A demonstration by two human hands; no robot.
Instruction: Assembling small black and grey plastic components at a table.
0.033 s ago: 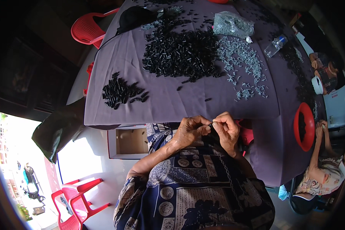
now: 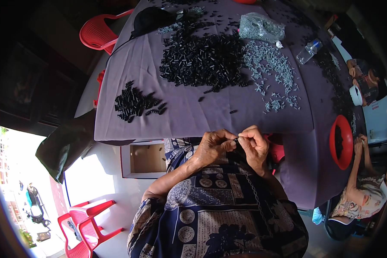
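No visible change. Left hand (image 2: pixel 214 146) and right hand (image 2: pixel 254 144) met at lower centre, each grip pinched shut on a small black piece (image 2: pixel 236 139), just off the worktop (image 2: pixel 189 114) edge.

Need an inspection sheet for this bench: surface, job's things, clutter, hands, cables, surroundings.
Surface: table under purple cloth.
Job's things: small black piece pinched between both hands; large black pile; small black pile; grey pile.
Clutter: clear bag of grey parts; plastic bottle; red bowl.
Hands: left hand and right hand, fingertips meeting at table edge.
Cables: nothing seen.
Surroundings: red chairs; cardboard box; another person at right.
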